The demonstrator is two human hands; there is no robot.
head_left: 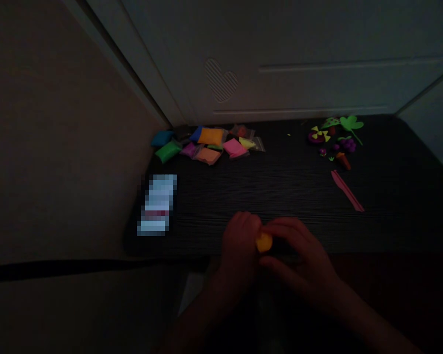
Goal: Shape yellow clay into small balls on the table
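In the dim head view, a small yellow lump of modelling clay (264,242) is between my hands at the table's near edge. My left hand (241,241) is closed in a fist, and the lump shows at its right side. The fingers of my right hand (304,250) curve over the top of the lump, close to or touching it. Its thumb is apart, just below the lump. Whatever part of the lump lies inside the left fist is hidden.
Colourful clay packets, including an orange one (211,136), lie at the back left. A lit phone (157,204) rests at the left edge. Small clay pieces, such as purple balls (349,144), sit at the back right, behind a pink plastic knife (347,191).
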